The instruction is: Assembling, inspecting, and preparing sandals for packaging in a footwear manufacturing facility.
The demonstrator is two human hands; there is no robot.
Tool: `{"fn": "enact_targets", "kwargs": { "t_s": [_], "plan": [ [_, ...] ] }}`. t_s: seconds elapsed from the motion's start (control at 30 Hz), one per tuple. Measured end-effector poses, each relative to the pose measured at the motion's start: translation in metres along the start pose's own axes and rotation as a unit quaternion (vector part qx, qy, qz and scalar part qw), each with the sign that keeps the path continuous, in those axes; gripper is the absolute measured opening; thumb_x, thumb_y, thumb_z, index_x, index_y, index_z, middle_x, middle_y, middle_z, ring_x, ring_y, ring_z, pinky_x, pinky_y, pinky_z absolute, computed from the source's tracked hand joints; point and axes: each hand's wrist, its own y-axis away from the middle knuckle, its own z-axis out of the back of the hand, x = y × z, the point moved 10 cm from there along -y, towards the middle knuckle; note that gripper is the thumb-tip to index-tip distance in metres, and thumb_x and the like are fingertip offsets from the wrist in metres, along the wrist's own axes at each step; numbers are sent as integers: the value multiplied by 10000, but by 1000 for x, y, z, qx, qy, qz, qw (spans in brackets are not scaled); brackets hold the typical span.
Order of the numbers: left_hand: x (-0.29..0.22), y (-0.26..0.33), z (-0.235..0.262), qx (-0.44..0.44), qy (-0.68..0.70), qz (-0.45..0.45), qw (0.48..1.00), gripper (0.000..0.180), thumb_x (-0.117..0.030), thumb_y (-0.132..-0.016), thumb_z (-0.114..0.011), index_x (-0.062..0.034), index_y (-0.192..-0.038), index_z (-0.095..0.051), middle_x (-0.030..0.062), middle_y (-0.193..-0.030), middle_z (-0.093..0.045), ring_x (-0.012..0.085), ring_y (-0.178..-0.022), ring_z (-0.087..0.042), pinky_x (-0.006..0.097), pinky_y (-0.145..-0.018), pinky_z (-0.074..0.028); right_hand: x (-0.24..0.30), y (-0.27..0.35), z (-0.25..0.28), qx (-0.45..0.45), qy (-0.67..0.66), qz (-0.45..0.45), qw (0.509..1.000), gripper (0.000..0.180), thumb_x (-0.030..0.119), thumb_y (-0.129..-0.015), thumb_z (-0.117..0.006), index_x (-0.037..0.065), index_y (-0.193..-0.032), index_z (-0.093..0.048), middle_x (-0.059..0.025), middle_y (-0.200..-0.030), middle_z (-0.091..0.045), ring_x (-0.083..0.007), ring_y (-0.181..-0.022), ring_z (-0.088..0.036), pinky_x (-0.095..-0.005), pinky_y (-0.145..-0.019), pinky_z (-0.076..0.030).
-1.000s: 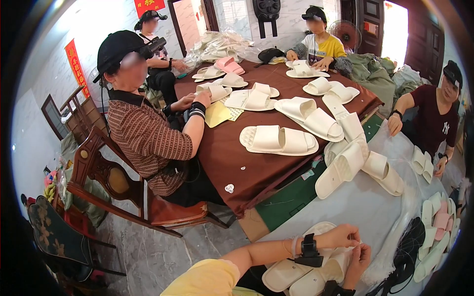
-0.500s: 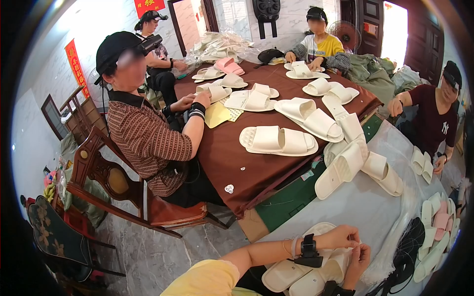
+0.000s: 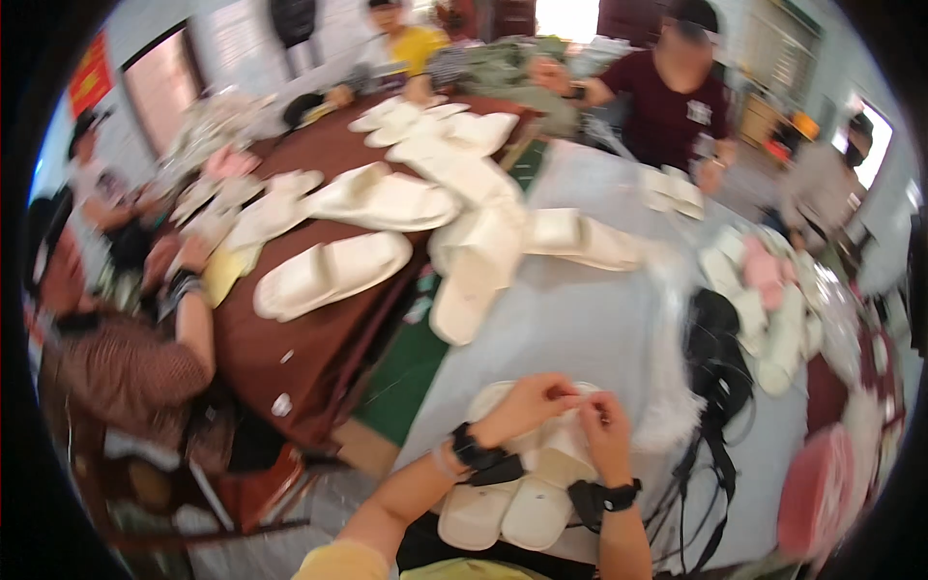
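Above a pair of white slippers [image 3: 537,514] on the grey-covered table, my left hand [image 3: 543,395] and my right hand [image 3: 605,421] meet at the fingertips. Both are closed in a pinch. Whatever lies between the fingers is too small and blurred to make out. The slippers lie side by side just below my hands, their heel ends toward me and their straps partly covered by my hands. Another white sole [image 3: 488,396] shows beyond my left wrist.
White slippers [image 3: 333,275] lie over the brown cloth and its edge. Black straps [image 3: 710,387] and clear plastic strands [image 3: 669,387] lie to my right, near a heap of white and pink slippers [image 3: 764,275]. Co-workers sit around; a pink round thing [image 3: 815,491] stands at right.
The view has swung to the right and blurred, so the scene shifts left and more of the right side shows. My hands stay together over the slippers, fingertips still pinched.
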Motion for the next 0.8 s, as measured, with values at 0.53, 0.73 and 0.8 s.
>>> {"fn": "enact_targets", "kwargs": {
  "t_s": [0.53,0.73,0.8],
  "plan": [
    [0,4,-14,-2,5,59,998,146,-136,-824,-616,-6,-881,-581,33,-776,-606,84,-692,-545,213,-625,-436,7,9,13,4,3,10,1000,123,141,-828,-566,33,-886,-559,-45,-758,-561,-126,-664,-516,-252,-607,-431],
    [-5,11,22,-57,20,42,997,197,-171,-828,-608,8,-908,-587,35,-792,-608,95,-690,-549,227,-634,-448,-15,3,9,-107,56,-46,992,123,110,-841,-528,39,-942,-533,-36,-790,-540,-166,-743,-531,-287,-721,-441],
    [6,3,14,-36,37,27,998,212,-176,-835,-596,13,-931,-588,46,-808,-611,102,-700,-556,237,-634,-455,-33,16,48,-276,-146,-32,949,145,124,-861,-506,59,-989,-490,-19,-880,-513,-164,-878,-498,-294,-834,-388]
  ]
}}
